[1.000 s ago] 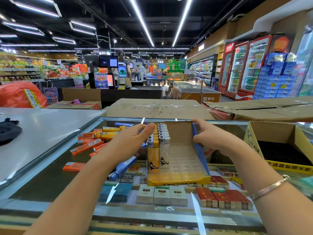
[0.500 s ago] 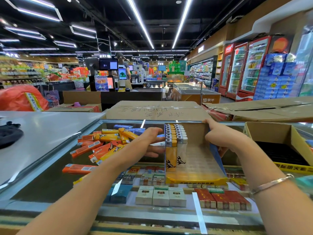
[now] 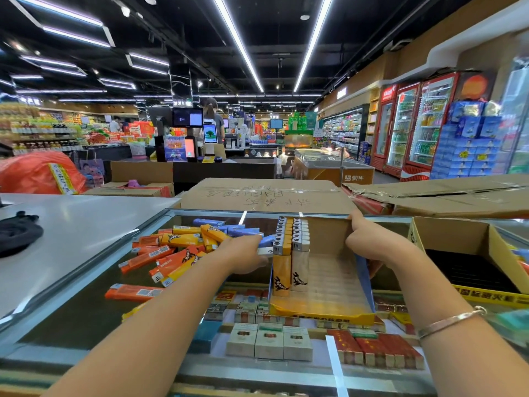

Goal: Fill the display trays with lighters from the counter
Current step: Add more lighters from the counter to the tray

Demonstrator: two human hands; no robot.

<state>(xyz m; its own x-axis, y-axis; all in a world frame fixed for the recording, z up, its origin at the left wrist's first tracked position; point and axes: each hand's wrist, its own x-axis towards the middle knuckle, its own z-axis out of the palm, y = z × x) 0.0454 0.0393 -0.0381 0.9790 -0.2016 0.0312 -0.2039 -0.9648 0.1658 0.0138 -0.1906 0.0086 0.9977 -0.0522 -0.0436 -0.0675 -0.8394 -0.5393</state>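
A yellow and blue cardboard display tray (image 3: 323, 312) stands on the glass counter (image 3: 71, 308). Two rows of upright lighters (image 3: 290, 253), one yellow and one pale, fill its left side. My right hand (image 3: 372, 242) grips the tray's right wall near its far corner. A pile of loose orange, yellow and blue lighters (image 3: 177, 250) lies left of the tray. My left hand (image 3: 243, 253) is down at the pile's right edge, its fingers curled round a blue and white lighter (image 3: 266, 246) right beside the tray.
A single orange lighter (image 3: 133, 292) lies apart at the near left. An open cardboard box (image 3: 469, 253) with a black insert stands right of the tray. Flat cartons (image 3: 266, 196) lie behind the counter. Cigarette packs show under the glass. A black item (image 3: 17, 234) rests on the grey countertop, left.
My left hand dropped from beside the tray's lighter rows to the loose pile and closed on a lighter. My right hand stayed on the tray wall.
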